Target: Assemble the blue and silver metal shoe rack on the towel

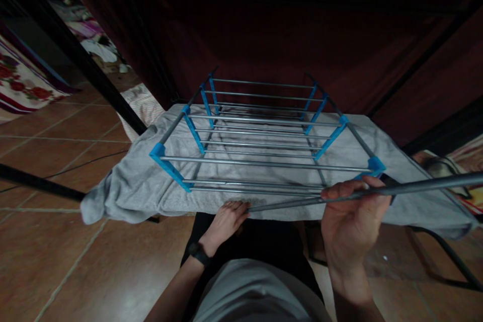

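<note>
A metal rack (264, 133) of grey rods and blue plastic corner joints rests on a grey towel (128, 186) spread over a low surface. My right hand (349, 226) is closed around a long loose grey rod (415, 187) that runs from the right edge of view toward the rack's near side. My left hand (226, 221), with a black watch on the wrist, sits at the towel's near edge and touches the left end of that rod with its fingertips.
Brown floor tiles (56, 261) lie to the left and below. Dark curtains (264, 35) hang behind the rack. Black metal frame bars (94, 78) cross the left side. A floral cloth (22, 85) lies far left, and clutter sits at right (453, 166).
</note>
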